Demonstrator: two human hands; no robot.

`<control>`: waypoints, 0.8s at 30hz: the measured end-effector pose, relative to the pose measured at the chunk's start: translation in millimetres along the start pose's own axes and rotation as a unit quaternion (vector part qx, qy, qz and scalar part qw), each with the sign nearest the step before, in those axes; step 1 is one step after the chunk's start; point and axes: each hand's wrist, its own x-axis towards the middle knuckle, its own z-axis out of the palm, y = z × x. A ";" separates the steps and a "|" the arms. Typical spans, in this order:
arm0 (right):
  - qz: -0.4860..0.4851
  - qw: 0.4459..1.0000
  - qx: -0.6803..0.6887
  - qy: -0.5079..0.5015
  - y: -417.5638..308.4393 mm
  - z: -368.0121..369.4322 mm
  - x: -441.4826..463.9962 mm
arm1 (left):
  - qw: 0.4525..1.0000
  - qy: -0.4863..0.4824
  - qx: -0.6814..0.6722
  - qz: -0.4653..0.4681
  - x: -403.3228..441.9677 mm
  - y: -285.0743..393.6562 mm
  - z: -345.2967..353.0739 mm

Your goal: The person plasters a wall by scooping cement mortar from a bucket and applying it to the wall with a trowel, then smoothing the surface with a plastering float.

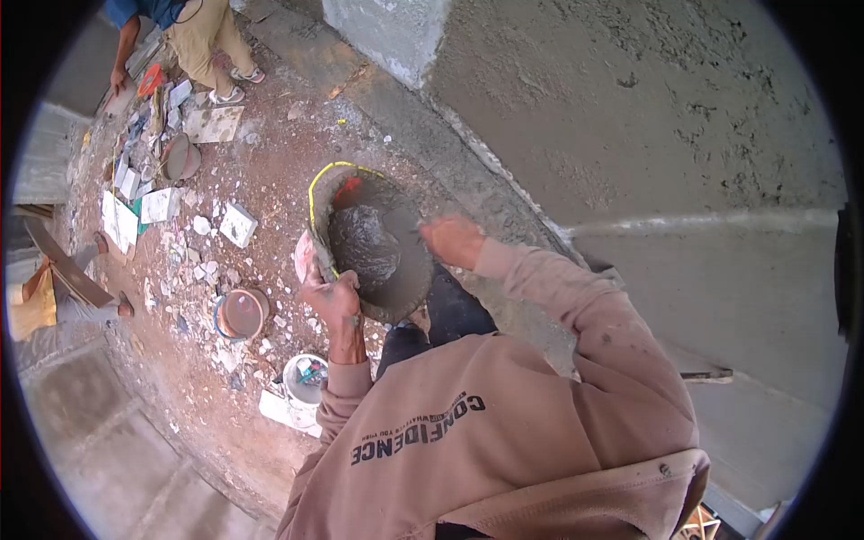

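A round basin (312, 205) with a yellow rim, caked in grey mortar, is held in front of my body. Wet grey mortar (364, 245) with a shiny, watery surface fills it. My left hand (335, 297) grips the near left side of the rim, close to a pinkish patch on the outer wall. At the basin's right side my right hand (453, 240) is closed, knuckles up; whatever lies inside its fingers is hidden. My dark-trousered legs show just below the basin.
A plastered wall (630, 108) rises on the right. Rubble covers the ground on the left, with a bucket (306, 378), a round tub (243, 313) and another basin (182, 157). One person (202, 40) stands at the upper left; another (67, 288) is at the far left beside a board (67, 261).
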 end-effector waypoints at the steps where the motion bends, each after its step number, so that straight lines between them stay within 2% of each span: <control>1: -0.035 0.999 -0.001 0.009 -13.1 -18.6 4.1 | 1.000 -0.003 0.005 -0.009 9.9 -4.0 19.0; 2: -0.073 0.997 -0.003 0.015 -12.3 -38.4 6.7 | 1.000 -0.002 0.011 -0.018 22.4 -11.1 37.7; 3: -0.058 0.990 0.106 -0.072 -121.1 5.0 -97.5 | 0.992 -0.013 0.099 -0.072 -74.6 15.2 -53.0; 4: -0.062 0.985 0.133 -0.088 -113.5 1.6 -95.5 | 0.993 -0.001 0.077 -0.085 -64.9 13.6 -55.2; 6: -0.051 0.978 0.197 -0.037 -110.6 -32.9 -100.7 | 0.993 0.024 0.030 -0.108 -46.6 12.2 -59.9; 8: -0.064 0.987 0.142 -0.050 -90.1 -49.8 -113.4 | 0.982 0.079 -0.068 -0.155 -55.2 3.7 -52.0; 13: -0.131 0.981 0.143 0.017 -84.7 -107.7 -84.5 | 0.972 0.141 -0.041 -0.183 -46.9 -2.2 -76.2; 15: -0.153 0.977 0.142 0.039 -78.7 -162.3 -75.8 | 0.966 0.176 -0.013 -0.189 -41.7 -4.8 -67.9; 17: -0.179 0.973 0.138 0.053 -76.9 -221.7 -65.8 | 0.970 0.172 0.020 -0.170 -38.7 3.1 -62.9; 20: -0.267 0.948 0.159 0.062 -41.4 -281.3 -34.2 | 0.965 0.209 0.026 -0.155 -30.1 1.0 -58.3; 22: -0.129 0.941 0.291 -0.115 7.3 -311.3 -10.1 | 0.963 0.224 0.038 -0.147 -25.1 -3.6 -55.5; 23: -0.059 0.910 0.357 -0.203 31.4 -321.9 4.6 | 0.961 0.221 0.057 -0.156 -22.9 -11.3 -62.1; 24: -0.060 0.841 0.504 -0.189 68.3 -309.0 16.1 | 0.956 0.225 0.084 -0.169 -20.1 -10.5 -60.7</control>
